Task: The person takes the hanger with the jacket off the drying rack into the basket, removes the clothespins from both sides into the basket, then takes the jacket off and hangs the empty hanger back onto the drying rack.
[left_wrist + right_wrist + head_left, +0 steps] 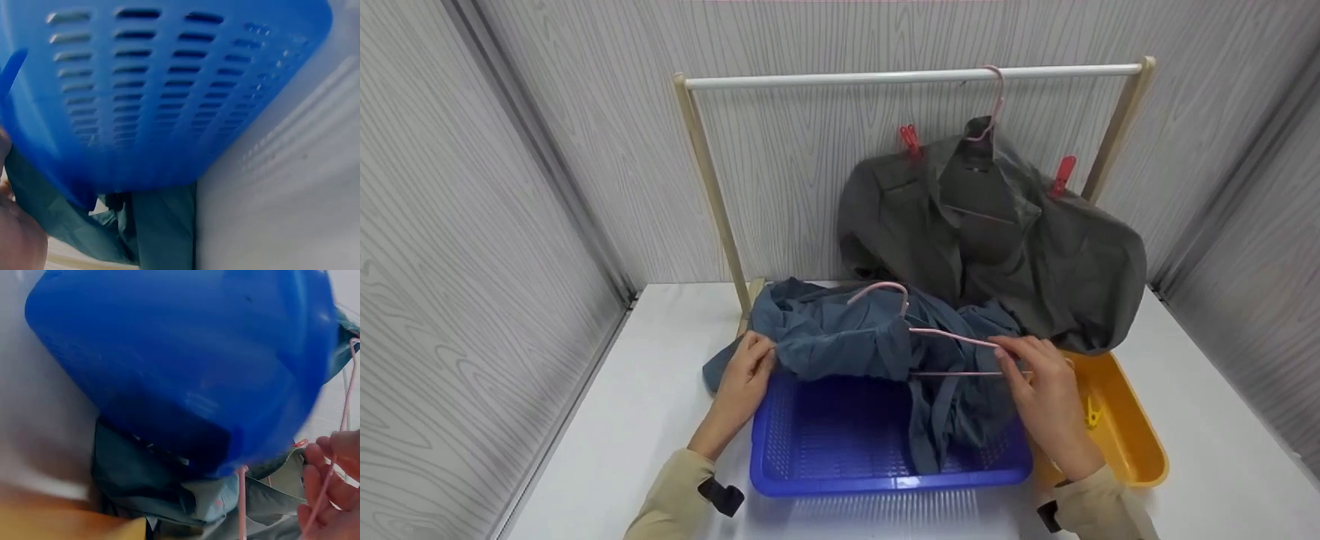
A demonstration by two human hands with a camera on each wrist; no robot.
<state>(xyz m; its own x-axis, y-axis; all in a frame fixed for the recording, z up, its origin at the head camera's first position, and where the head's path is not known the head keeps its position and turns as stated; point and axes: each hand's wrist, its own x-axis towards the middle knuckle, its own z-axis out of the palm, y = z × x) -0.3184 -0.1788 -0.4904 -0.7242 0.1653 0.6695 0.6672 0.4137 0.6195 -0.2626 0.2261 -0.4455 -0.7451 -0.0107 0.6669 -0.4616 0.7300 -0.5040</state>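
Note:
A blue-grey garment [840, 341] lies bunched over the back of a blue basket [885, 484], with one part drooping inside. Its left side covers half of a pink clothes hanger [952, 335], whose hook curls up above the cloth. My left hand [744, 371] pinches the garment at its left edge, beside the basket's corner. At the other side my right hand [1046, 397] grips the bare right end of the hanger between thumb and fingers. In the right wrist view the fingers [337, 489] wrap the hanger's pink wire.
Behind, a dark grey shirt [990, 232] hangs on a pink hanger from a white rail [840, 78], with red clothespins [1063, 176] at its shoulders. An orange tray [1125, 427] with a yellow clothespin [1093, 412] stands right of the basket. Patterned panels enclose the table.

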